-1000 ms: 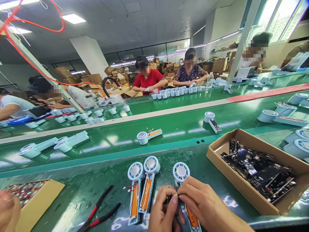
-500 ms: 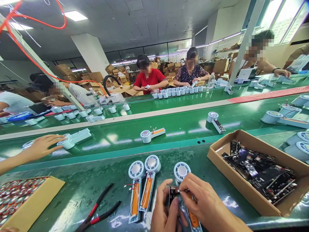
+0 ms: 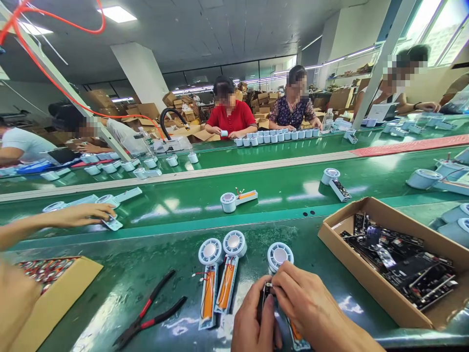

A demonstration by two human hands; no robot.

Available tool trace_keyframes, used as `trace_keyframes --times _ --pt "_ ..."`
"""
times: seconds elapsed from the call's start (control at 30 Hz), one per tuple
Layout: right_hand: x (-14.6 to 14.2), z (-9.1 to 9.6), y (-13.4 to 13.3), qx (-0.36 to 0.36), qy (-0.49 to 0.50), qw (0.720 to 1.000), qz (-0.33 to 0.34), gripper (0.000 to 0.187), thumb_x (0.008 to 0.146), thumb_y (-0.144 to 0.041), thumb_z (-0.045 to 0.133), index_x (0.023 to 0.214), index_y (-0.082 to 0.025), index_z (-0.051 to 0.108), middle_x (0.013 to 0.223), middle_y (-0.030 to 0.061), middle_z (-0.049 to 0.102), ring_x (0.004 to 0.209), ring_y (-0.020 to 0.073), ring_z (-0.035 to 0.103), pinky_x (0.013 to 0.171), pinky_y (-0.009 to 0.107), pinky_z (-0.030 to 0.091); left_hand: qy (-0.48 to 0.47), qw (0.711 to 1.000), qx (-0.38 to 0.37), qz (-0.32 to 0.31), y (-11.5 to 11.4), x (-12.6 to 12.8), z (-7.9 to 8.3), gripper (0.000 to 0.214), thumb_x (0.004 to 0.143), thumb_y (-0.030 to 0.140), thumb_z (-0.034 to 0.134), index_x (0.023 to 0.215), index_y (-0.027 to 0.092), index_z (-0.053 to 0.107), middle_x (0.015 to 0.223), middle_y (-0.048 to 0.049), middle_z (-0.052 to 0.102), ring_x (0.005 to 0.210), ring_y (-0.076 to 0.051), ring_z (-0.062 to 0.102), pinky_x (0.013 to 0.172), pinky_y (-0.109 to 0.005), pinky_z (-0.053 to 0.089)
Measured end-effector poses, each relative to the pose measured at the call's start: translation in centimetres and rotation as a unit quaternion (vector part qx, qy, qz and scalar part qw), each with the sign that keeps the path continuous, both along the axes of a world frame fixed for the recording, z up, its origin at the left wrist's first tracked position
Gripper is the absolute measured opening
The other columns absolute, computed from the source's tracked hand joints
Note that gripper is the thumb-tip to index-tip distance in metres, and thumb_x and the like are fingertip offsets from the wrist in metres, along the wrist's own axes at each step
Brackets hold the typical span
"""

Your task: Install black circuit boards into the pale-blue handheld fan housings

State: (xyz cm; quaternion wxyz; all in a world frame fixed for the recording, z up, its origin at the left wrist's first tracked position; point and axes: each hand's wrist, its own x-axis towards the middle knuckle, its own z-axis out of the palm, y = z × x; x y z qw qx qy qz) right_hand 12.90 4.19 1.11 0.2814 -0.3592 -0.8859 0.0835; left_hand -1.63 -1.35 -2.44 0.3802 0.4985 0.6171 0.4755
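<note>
My left hand point(image 3: 254, 320) and my right hand point(image 3: 308, 305) meet at the bottom centre of the green table, both pinched on a small black circuit board point(image 3: 264, 293) with thin wires. Under them lies a white fan part point(image 3: 280, 255) with a round head and an orange battery in its handle. Two more fan parts point(image 3: 210, 278) point(image 3: 230, 271) of the same kind lie side by side just to the left.
Red-handled pliers point(image 3: 150, 313) lie at lower left. A cardboard box of black circuit boards point(image 3: 395, 259) stands at right, a box of small cells point(image 3: 54, 288) at left. A neighbour's hand point(image 3: 82, 215) reaches onto the conveyor point(image 3: 278, 188), which carries more fan parts. Several people sit opposite.
My hands have pressed the black board lower and closer together over the fan part. The neighbour's hand has drawn a fan part toward the belt's near edge. The belt's parts have drifted right.
</note>
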Motion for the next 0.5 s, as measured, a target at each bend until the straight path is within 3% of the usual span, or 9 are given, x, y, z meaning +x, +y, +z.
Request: trace_keyframes --times 0.13,0.23,0.4,0.5 --pt "0.1 0.0 0.0 0.013 -0.024 1.000 0.002 0.024 0.099 -0.009 0.038 0.083 -0.021 0.051 0.079 0.0022 0.058 0.063 0.0165 0.054 0.058 0.028 0.036 0.067 0.996 0.056 -0.008 0.0 -0.4 -0.1 0.043 0.098 0.046 0.049 0.123 0.019 0.070 0.100 -0.0130 0.080 0.089 -0.028 0.077 0.072 -0.034 0.065" --pt "0.0 0.4 0.2 -0.002 -0.034 0.999 0.012 0.025 0.100 -0.008 0.037 0.083 -0.020 0.051 0.079 0.0027 0.058 0.063 0.0164 0.054 0.057 0.028 0.037 0.115 0.988 0.107 -0.009 0.0 -0.3 -0.4 0.036 0.099 0.031 0.047 0.125 0.017 0.068 0.121 -0.0140 0.076 0.112 -0.027 0.071 0.098 -0.038 0.058" --pt "-0.3 0.5 0.2 -0.041 -0.008 0.999 0.008 0.026 0.099 -0.009 0.036 0.081 -0.020 0.052 0.078 0.0023 0.058 0.060 0.0155 0.054 0.055 0.028 0.039 0.157 0.977 0.143 -0.008 -0.2 0.1 -1.5 0.036 0.098 0.022 0.047 0.128 0.017 0.066 0.128 -0.0123 0.073 0.120 -0.024 0.068 0.105 -0.035 0.054" --pt "-0.1 0.3 0.0 -0.068 0.044 0.997 0.011 0.027 0.100 -0.012 0.037 0.082 -0.019 0.055 0.078 0.0026 0.059 0.062 0.0154 0.055 0.058 0.027 0.043 0.124 0.982 0.140 -0.002 -0.2 0.2 -1.9 0.035 0.097 0.026 0.049 0.126 0.018 0.068 0.127 -0.0125 0.074 0.118 -0.026 0.070 0.104 -0.038 0.055"
